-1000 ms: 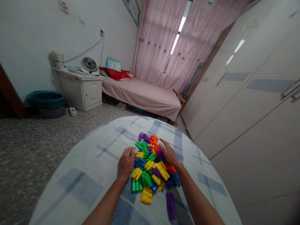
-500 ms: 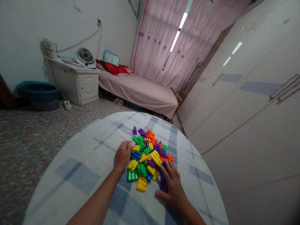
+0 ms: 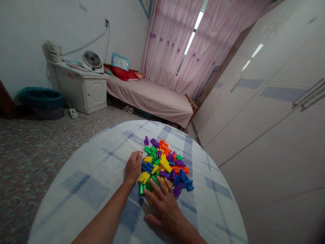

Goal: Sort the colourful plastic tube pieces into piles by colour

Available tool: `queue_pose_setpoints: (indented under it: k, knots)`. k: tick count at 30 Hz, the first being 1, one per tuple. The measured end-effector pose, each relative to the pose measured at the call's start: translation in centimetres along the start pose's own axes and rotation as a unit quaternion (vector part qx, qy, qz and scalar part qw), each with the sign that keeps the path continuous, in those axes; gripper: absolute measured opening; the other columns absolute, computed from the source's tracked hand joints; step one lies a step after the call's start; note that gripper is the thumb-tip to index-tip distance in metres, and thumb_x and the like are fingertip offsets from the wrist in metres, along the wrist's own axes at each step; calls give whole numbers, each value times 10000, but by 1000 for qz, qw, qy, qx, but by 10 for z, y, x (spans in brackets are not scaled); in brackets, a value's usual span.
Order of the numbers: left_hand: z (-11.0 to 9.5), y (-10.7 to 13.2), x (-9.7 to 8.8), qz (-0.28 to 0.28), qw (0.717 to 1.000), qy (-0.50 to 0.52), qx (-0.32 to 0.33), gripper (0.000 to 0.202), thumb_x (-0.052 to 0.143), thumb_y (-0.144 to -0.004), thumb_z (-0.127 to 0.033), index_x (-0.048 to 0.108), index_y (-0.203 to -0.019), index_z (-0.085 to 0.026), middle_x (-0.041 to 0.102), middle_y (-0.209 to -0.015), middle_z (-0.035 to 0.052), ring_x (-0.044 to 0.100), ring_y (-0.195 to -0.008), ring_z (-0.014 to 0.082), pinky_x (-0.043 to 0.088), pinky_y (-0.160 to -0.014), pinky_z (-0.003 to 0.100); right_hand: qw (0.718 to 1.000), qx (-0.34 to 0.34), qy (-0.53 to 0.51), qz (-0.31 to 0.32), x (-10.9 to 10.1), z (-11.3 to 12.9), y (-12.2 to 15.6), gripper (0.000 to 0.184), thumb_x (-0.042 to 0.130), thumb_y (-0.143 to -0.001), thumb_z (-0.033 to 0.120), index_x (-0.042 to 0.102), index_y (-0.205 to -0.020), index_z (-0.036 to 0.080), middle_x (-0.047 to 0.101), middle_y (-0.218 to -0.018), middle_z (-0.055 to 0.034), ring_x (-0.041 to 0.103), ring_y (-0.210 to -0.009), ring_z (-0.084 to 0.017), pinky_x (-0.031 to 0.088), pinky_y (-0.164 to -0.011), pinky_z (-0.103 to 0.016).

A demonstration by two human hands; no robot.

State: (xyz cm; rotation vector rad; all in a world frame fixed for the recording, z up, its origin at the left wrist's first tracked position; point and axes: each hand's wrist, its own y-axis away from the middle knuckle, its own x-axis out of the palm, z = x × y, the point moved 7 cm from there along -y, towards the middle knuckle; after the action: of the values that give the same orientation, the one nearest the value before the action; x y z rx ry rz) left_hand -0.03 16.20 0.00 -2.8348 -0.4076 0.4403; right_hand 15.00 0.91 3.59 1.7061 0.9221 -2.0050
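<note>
A heap of plastic building blocks in purple, green, yellow, blue and orange lies on the cloth-covered round table point(image 3: 91, 179). My left hand point(image 3: 133, 166) rests at the heap's left side, its fingers curled in and their inner side hidden. Close by it are blue blocks point(image 3: 147, 167) and yellow blocks point(image 3: 144, 177). Over the near edge of the heap, my right hand point(image 3: 162, 205) is open, palm down with fingers spread, covering some green and yellow pieces. Purple point(image 3: 178, 190) and blue blocks point(image 3: 186, 180) lie to the right of its fingertips.
Beyond the table stands a bed point(image 3: 152, 96) with a pink sheet. A white cabinet point(image 3: 95, 93) carries a fan point(image 3: 92, 59), and a teal-lined bin point(image 3: 42, 101) is on the floor at left. White wardrobe doors point(image 3: 254, 135) run along the right.
My right hand has moved left and nearer to me, uncovering blue and purple blocks at the right of the heap. Some yellow and purple blocks have shifted. My left hand is nearly still.
</note>
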Motion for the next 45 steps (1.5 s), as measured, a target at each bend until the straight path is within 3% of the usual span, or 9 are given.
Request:
queue_pose_setpoints:
  k: [9,13,18,23,30,35,38,41,45]
  knots:
    - [-5,0,-4,-3,1000,10,2,387,292,-893,-387,623,-976,-205,644,-1068,76,596,-1046,202,446,-957,349,990,99,34,-93,1,-37,-51,557,580,-840,349,428,-1375,326,354,-1495,-10,189,-1417,-284,144,-1133,-537]
    - [-7,1,-3,1,1000,8,3,387,284,-897,-381,622,-963,-204,638,-1060,79,597,-1027,205,446,-947,352,955,218,21,-200,-21,-80,-7,489,474,-891,401,445,-1368,298,351,-1493,-25,187,-1415,-275,157,-1124,-530]
    - [-9,1,-2,6,1000,-4,11,384,290,-904,-377,624,-979,-203,638,-1065,82,601,-1019,208,448,-936,353,830,456,-57,-316,-6,-172,79,625,316,-892,560,479,-1336,152,435,-1412,-142,303,-1359,-307,204,-1096,-546]
    - [-7,1,-3,4,1000,-7,7,390,285,-903,-375,627,-975,-203,639,-1067,80,599,-1023,209,450,-935,357,798,486,-161,-319,26,-207,74,692,295,-839,654,491,-1304,180,502,-1353,-115,400,-1298,-253,254,-1099,-474]
    - [-5,0,-2,6,1000,-1,7,393,286,-891,-372,626,-972,-192,635,-1039,88,593,-1010,218,442,-943,375,820,463,-208,-266,35,-183,17,719,212,-873,603,444,-1351,119,429,-1421,-136,365,-1333,-244,249,-1112,-435]
    - [-1,-1,-3,-15,999,41,-20,361,319,-881,-366,625,-987,-206,644,-1062,75,598,-1012,209,448,-937,359,852,452,-82,-252,-1,-153,6,643,311,-883,559,446,-1363,153,409,-1440,-133,276,-1370,-325,215,-1089,-569]
    - [6,-2,-7,-58,992,97,-56,351,338,-866,-379,625,-966,-202,658,-1038,72,611,-996,202,477,-895,341,922,313,-12,-229,-29,-101,-24,542,402,-902,448,409,-1391,212,351,-1485,-83,189,-1409,-292,208,-1104,-539]
    - [13,-2,-12,-99,976,170,-91,370,341,-860,-425,623,-945,-201,663,-1030,65,635,-937,187,512,-810,314,985,131,-6,-114,-28,-37,-57,502,526,-860,401,453,-1345,294,354,-1487,-26,152,-1420,-282,146,-1132,-518]
    - [18,-1,-21,-151,951,240,-126,388,326,-859,-447,621,-914,-200,670,-1018,61,652,-925,174,523,-766,291,1000,-1,-18,0,-2,11,-75,539,571,-835,430,443,-1326,248,415,-1445,-41,189,-1407,-264,59,-1155,-499]
